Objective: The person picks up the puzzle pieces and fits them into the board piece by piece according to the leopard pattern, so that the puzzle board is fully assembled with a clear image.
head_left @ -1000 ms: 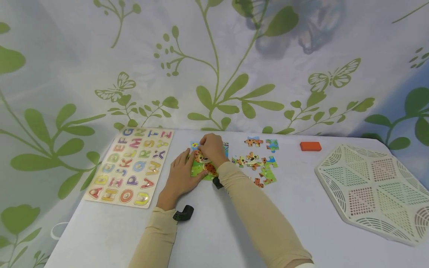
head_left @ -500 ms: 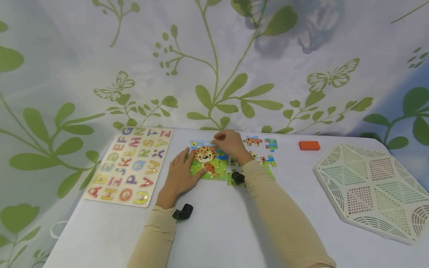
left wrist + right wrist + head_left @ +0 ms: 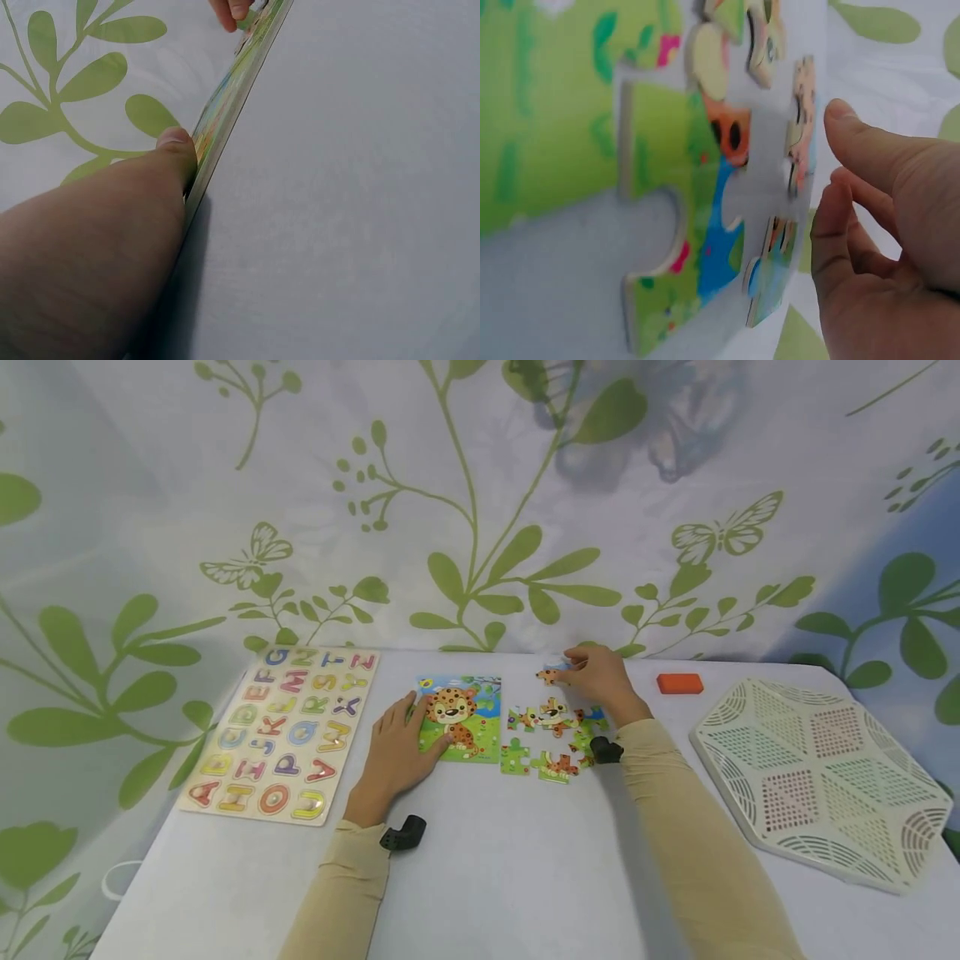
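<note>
In the head view, a leopard picture board (image 3: 480,739) lies in front of me. My left hand (image 3: 397,752) rests on its left side, fingers stretched out; in the left wrist view the thumb (image 3: 176,146) lies at the board's edge (image 3: 217,154). Loose jigsaw pieces (image 3: 558,716) with leopard and grass parts lie just right of the board. My right hand (image 3: 602,681) reaches over the back of these pieces, close to a spotted jigsaw piece (image 3: 546,677). The right wrist view shows thumb and fingers apart beside that piece (image 3: 802,124), with nothing between them.
A wooden alphabet board (image 3: 281,735) lies to the left. At the back right sits an orange block (image 3: 679,683), and beyond it a white perforated eight-sided panel (image 3: 821,781). A leaf-patterned cloth (image 3: 480,510) rises behind the white table (image 3: 495,868).
My right hand has moved right, away from the leopard board to the back jigsaw pieces, uncovering the board. The left hand has stayed on the board. The head view has shifted slightly.
</note>
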`<state>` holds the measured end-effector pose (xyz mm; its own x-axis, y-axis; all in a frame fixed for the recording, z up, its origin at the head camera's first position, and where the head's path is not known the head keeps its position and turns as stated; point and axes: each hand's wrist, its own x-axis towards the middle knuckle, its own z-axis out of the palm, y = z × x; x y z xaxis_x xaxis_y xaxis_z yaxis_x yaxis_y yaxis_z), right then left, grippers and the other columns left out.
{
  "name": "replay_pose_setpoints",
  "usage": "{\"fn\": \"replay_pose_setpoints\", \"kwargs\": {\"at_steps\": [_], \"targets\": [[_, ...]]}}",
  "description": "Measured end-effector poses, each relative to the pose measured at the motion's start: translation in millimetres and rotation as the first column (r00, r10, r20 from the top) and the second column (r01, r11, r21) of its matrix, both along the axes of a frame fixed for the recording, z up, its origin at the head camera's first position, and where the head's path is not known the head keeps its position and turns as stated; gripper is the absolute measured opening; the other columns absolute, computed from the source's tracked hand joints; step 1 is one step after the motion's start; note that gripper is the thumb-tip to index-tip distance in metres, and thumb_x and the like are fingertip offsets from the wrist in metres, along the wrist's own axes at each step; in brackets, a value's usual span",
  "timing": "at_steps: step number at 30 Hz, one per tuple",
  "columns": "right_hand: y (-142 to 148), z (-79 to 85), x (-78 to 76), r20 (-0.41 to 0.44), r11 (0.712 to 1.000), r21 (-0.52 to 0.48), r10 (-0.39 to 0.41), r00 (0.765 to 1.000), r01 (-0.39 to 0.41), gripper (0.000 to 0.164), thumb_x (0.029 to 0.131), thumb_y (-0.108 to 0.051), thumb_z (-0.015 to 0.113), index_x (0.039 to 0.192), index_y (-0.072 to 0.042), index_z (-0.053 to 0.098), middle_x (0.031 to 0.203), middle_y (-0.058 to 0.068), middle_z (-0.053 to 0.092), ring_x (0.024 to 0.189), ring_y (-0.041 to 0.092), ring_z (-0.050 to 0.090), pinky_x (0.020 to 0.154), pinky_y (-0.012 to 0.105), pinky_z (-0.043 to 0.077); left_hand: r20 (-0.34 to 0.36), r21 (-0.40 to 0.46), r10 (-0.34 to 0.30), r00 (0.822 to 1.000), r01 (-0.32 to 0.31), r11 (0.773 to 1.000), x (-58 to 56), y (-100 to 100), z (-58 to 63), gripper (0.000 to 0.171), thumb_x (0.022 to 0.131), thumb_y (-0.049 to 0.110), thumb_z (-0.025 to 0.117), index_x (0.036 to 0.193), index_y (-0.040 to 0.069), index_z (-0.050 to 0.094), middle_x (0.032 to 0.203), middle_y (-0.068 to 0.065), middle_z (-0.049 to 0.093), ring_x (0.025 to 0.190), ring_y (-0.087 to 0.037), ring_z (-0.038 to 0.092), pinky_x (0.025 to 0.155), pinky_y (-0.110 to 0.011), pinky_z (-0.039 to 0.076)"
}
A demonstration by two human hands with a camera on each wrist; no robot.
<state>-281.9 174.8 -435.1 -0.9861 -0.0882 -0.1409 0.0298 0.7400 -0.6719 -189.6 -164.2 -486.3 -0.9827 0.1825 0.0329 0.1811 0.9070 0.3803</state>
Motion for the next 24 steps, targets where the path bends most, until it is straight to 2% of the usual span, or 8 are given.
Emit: {"fn": "replay_pose_setpoints", "kwargs": {"at_steps": [6, 12, 14, 16, 20, 22, 24], "targets": [[3, -5.4, -3.9, -0.005, 0.997, 0.078, -0.004, 1.0, 0.005, 0.049, 0.094, -0.025, 0.075, 0.135, -0.001, 0.063, 0.134, 0.023, 0.061, 0.126, 0.04, 0.057, 0.105, 0.053, 0.05, 0.002, 0.01, -0.002, 1.0, 0.002, 1.0, 0.1, -1, -0.3, 0.084, 0.098, 0.057, 0.056, 0.163, 0.012, 0.028, 0.169, -0.016, 0.022, 0.155, -0.039, 0.023, 0.124, -0.06, 0.022], [1, -0.4, -3.6, -0.024, 0.999, 0.054, 0.003, 1.0, -0.002, 0.033, 0.097, -0.027, 0.072, 0.118, -0.004, 0.064, 0.119, 0.019, 0.066, 0.107, 0.034, 0.062, 0.089, 0.047, 0.052, 0.002, 0.008, -0.002, 1.0, 0.002, 1.0, 0.5, -1, 3.0, 0.084, 0.098, 0.057, 0.056, 0.163, 0.012, 0.027, 0.169, -0.016, 0.022, 0.155, -0.039, 0.022, 0.124, -0.06, 0.022], [0, 2.6, -4.7, -0.014, 1.0, 0.006, 0.011, 1.0, -0.01, 0.029, 0.099, -0.03, 0.069, 0.116, -0.007, 0.065, 0.116, 0.017, 0.069, 0.101, 0.032, 0.065, 0.084, 0.043, 0.052, -0.01, 0.011, -0.003, 1.0, 0.003, 1.0, -0.4, 0, 3.4, 0.083, 0.098, 0.057, 0.056, 0.162, 0.012, 0.028, 0.168, -0.016, 0.023, 0.155, -0.039, 0.023, 0.124, -0.06, 0.022], [-4, 5.7, -6.0, 0.021, 0.997, -0.08, 0.019, 1.0, -0.018, 0.028, 0.1, -0.033, 0.066, 0.116, -0.009, 0.066, 0.117, 0.015, 0.071, 0.1, 0.03, 0.069, 0.084, 0.041, 0.053, -0.023, 0.013, -0.003, 1.0, 0.003, 1.0, -0.8, 1, 3.4, 0.083, 0.098, 0.057, 0.057, 0.162, 0.011, 0.029, 0.168, -0.017, 0.023, 0.155, -0.039, 0.023, 0.124, -0.061, 0.023], [-18, 8.5, -5.8, 0.114, 0.963, -0.268, 0.041, 0.993, -0.009, 0.032, 0.1, -0.033, 0.067, 0.123, -0.01, 0.065, 0.123, 0.015, 0.071, 0.104, 0.028, 0.074, 0.093, 0.042, 0.057, -0.029, 0.019, -0.017, 0.999, 0.018, 1.0, -0.8, 3, 2.6, 0.084, 0.099, 0.056, 0.056, 0.161, 0.008, 0.029, 0.169, -0.016, 0.023, 0.157, -0.038, 0.02, 0.125, -0.06, 0.021], [-30, 8.0, -3.6, 0.138, 0.951, -0.31, 0.058, 0.989, -0.013, 0.034, 0.1, -0.032, 0.068, 0.125, -0.011, 0.065, 0.125, 0.014, 0.07, 0.104, 0.027, 0.074, 0.092, 0.041, 0.058, -0.032, 0.017, -0.027, 0.999, 0.027, 0.999, -1.2, 4, 1.4, 0.084, 0.099, 0.055, 0.056, 0.161, 0.006, 0.028, 0.169, -0.016, 0.023, 0.157, -0.038, 0.019, 0.125, -0.06, 0.02], [-43, 6.7, -0.8, 0.141, 0.952, -0.306, 0.078, 0.987, -0.032, 0.034, 0.1, -0.032, 0.068, 0.127, -0.011, 0.066, 0.124, 0.014, 0.071, 0.101, 0.025, 0.074, 0.085, 0.037, 0.059, -0.037, 0.013, -0.038, 0.999, 0.038, 0.999, -1.9, 4, 0.3, 0.084, 0.099, 0.055, 0.056, 0.161, 0.005, 0.028, 0.169, -0.015, 0.023, 0.157, -0.037, 0.021, 0.126, -0.059, 0.02]]}}
